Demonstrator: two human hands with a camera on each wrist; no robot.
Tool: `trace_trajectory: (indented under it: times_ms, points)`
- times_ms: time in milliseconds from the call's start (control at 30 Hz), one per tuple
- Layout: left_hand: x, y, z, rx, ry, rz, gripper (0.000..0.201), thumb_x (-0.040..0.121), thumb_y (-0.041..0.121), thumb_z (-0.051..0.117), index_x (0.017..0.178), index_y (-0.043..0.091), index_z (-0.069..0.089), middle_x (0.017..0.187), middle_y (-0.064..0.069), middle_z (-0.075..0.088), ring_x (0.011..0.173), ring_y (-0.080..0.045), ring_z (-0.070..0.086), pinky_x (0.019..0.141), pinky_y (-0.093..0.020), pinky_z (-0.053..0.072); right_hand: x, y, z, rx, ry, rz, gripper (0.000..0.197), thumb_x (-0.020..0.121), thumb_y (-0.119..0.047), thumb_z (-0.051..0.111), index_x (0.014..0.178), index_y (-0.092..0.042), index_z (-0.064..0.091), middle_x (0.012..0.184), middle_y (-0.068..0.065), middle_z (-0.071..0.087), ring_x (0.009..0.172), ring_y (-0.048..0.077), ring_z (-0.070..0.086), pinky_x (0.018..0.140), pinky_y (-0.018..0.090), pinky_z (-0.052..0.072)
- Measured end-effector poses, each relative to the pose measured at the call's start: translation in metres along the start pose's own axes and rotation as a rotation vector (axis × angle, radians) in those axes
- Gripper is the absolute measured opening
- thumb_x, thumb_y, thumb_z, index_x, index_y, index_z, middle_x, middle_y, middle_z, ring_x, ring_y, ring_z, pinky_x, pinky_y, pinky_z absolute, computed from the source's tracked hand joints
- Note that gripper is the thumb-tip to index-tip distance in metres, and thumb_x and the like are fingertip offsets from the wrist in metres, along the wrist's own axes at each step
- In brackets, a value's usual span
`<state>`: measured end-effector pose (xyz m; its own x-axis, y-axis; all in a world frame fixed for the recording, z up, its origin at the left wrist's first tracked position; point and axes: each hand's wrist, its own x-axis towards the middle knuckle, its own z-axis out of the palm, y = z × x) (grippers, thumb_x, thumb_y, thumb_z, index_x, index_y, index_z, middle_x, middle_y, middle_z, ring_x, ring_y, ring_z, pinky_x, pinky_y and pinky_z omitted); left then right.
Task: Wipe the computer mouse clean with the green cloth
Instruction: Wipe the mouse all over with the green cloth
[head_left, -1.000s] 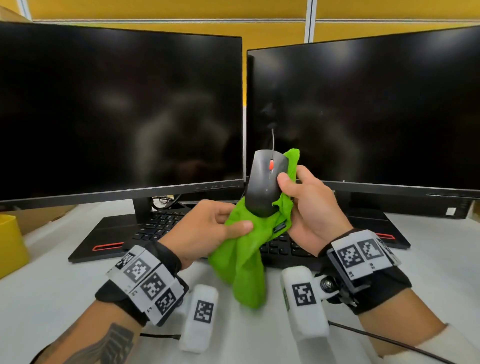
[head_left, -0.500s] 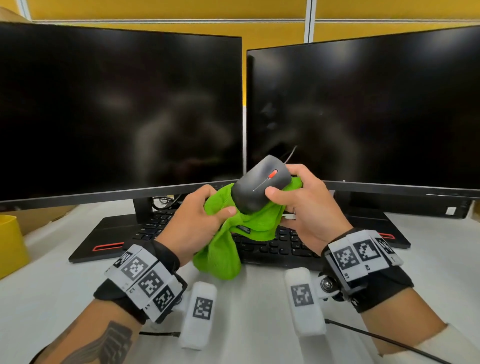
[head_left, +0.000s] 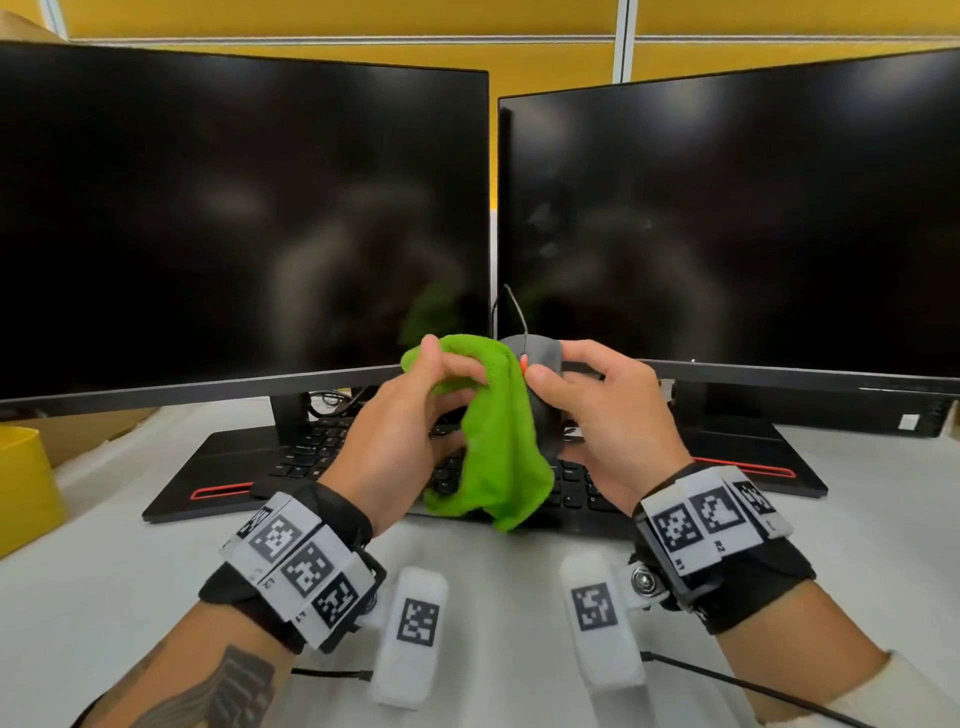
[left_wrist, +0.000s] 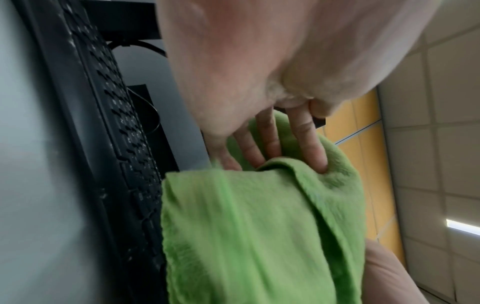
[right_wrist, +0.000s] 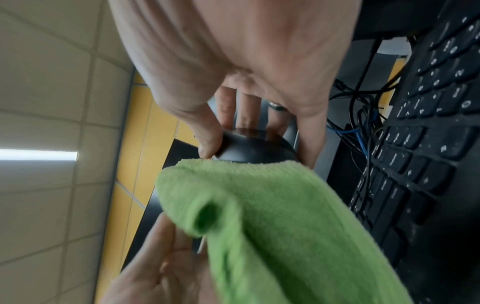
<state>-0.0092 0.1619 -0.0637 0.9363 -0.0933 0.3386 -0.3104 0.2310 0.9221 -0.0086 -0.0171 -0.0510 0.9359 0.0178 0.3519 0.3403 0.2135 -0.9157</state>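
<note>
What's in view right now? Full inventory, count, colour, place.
monitors: 2, black, dark screens, side by side at back
keyboard: 1, black, under the monitors
green cloth: 1, green, draped over the mouse's left side
mouse: 1, black with red wheel, wired, held above the keyboard
yellow container: 1, yellow, far left edge
table: 1, white
cables: several, black and blue, behind the keyboard
wrist trackers: 2, black and white, on the wrists
left hand: grips cloth
right hand: holds mouse
</note>
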Motion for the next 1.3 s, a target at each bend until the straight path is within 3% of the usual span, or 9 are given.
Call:
trace_trajectory:
  times_ms: [133, 233, 300, 467, 700, 800, 933, 1100, 1300]
  points:
    - [0.003, -0.010, -0.005, 0.096, -0.031, 0.141, 0.025, 0.099, 0.023, 0.067, 0.110, 0.001, 0.064, 0.122, -0.010, 0.073, 0.113, -0.025, 0.069, 0.097, -0.043, 0.053, -0.001, 0.001, 0.001, 0.047, -0.126, 0.036, 0.022, 0.101, -0.010, 0.061, 0.121, -0.012, 0.072, 0.093, 0.007, 0.079, 0.078, 0.016, 0.075, 0.065, 0.048, 0.063]
    - [0.003, -0.015, -0.008, 0.108, 0.018, 0.199, 0.045, 0.082, 0.021, 0.077, 0.120, 0.008, 0.056, 0.127, -0.007, 0.070, 0.114, -0.024, 0.071, 0.090, -0.036, 0.058, -0.002, 0.003, 0.003, 0.027, -0.206, 0.069, 0.025, 0.104, -0.012, 0.057, 0.124, -0.014, 0.072, 0.103, 0.009, 0.079, 0.091, 0.021, 0.076, 0.080, 0.059, 0.062]
    - [0.002, -0.013, -0.008, 0.125, -0.015, 0.205, 0.058, 0.083, 0.025, 0.082, 0.133, 0.008, 0.058, 0.130, -0.008, 0.073, 0.119, -0.024, 0.072, 0.095, -0.035, 0.060, -0.003, 0.005, 0.007, 0.032, -0.245, 0.066, 0.027, 0.105, -0.011, 0.056, 0.126, -0.011, 0.072, 0.112, 0.014, 0.079, 0.099, 0.025, 0.075, 0.088, 0.052, 0.062]
    - [0.000, -0.006, -0.003, 0.219, 0.050, 0.320, 0.028, 0.092, 0.027, 0.069, 0.115, 0.012, 0.077, 0.109, -0.005, 0.083, 0.100, -0.017, 0.079, 0.085, -0.026, 0.062, -0.003, 0.009, 0.012, 0.043, -0.294, 0.042, 0.029, 0.100, -0.006, 0.062, 0.126, -0.008, 0.073, 0.117, 0.018, 0.078, 0.109, 0.033, 0.074, 0.090, 0.041, 0.063]
    - [0.008, -0.008, -0.018, 0.151, 0.006, 0.312, 0.021, 0.095, 0.018, 0.072, 0.114, 0.010, 0.075, 0.106, -0.008, 0.083, 0.098, -0.020, 0.077, 0.087, -0.034, 0.062, -0.006, 0.005, 0.007, -0.015, -0.272, 0.040, 0.031, 0.106, -0.008, 0.051, 0.130, -0.015, 0.070, 0.117, 0.017, 0.077, 0.097, 0.024, 0.076, 0.078, 0.058, 0.062]
    - [0.007, -0.008, -0.022, 0.128, -0.092, 0.277, 0.032, 0.087, 0.007, 0.067, 0.119, 0.010, 0.070, 0.102, -0.001, 0.082, 0.096, -0.013, 0.075, 0.086, -0.028, 0.060, -0.005, 0.003, 0.006, 0.021, -0.245, 0.046, 0.032, 0.107, -0.008, 0.050, 0.129, -0.015, 0.071, 0.118, 0.016, 0.077, 0.099, 0.023, 0.075, 0.083, 0.060, 0.062]
    - [0.000, -0.007, -0.013, 0.252, -0.206, 0.247, 0.069, 0.083, -0.004, 0.076, 0.145, 0.014, 0.052, 0.134, -0.008, 0.073, 0.124, -0.020, 0.070, 0.106, -0.037, 0.057, -0.004, 0.004, 0.006, 0.055, -0.190, 0.033, 0.031, 0.107, -0.012, 0.051, 0.129, -0.020, 0.071, 0.119, 0.015, 0.077, 0.109, 0.029, 0.074, 0.085, 0.062, 0.061]
    - [-0.003, -0.007, -0.005, 0.301, -0.037, 0.288, 0.054, 0.082, 0.007, 0.087, 0.131, 0.011, 0.066, 0.117, -0.008, 0.080, 0.109, -0.024, 0.077, 0.096, -0.043, 0.063, -0.005, 0.008, 0.011, 0.089, -0.190, 0.033, 0.031, 0.104, -0.014, 0.058, 0.131, -0.017, 0.071, 0.121, 0.014, 0.077, 0.116, 0.029, 0.073, 0.092, 0.065, 0.057]
    - [-0.003, 0.000, -0.007, 0.237, -0.027, 0.330, 0.032, 0.088, 0.012, 0.075, 0.119, 0.006, 0.075, 0.110, -0.010, 0.082, 0.098, -0.016, 0.078, 0.083, -0.026, 0.061, -0.005, 0.002, 0.008, 0.072, -0.218, 0.030, 0.031, 0.105, -0.012, 0.056, 0.132, -0.016, 0.070, 0.122, 0.012, 0.077, 0.109, 0.023, 0.074, 0.090, 0.061, 0.060]
